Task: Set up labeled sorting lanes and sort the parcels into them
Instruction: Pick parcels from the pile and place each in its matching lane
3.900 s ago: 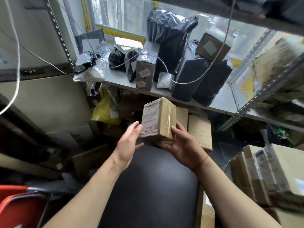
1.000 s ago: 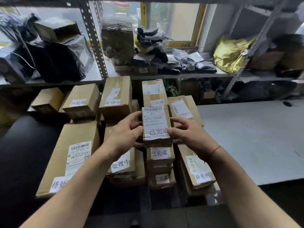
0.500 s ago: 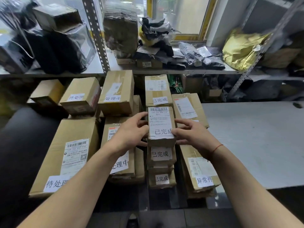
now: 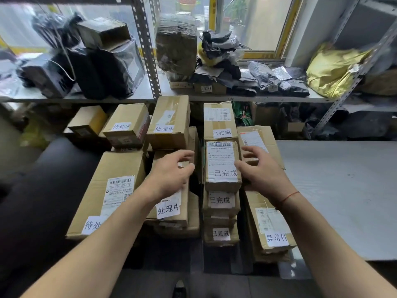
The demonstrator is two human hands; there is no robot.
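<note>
parcel (image 4: 222, 166) on stack, hands (image 4: 169, 177) apart

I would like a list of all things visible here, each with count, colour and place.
已完成 boxes: four, brown, centre lane, one behind the other.
处理中 boxes: two labelled, brown, left of centre.
待处理 boxes: two labelled, brown, far-left lane.
异常件 box: one, brown, right lane, on others.
Black bags: several, upper shelf left.
Yellow bag: one, shelf right.
Grey table: one, right side.
Left hand: open, apart from the nearest 已完成 box.
Right hand: open, beside that box.
</note>
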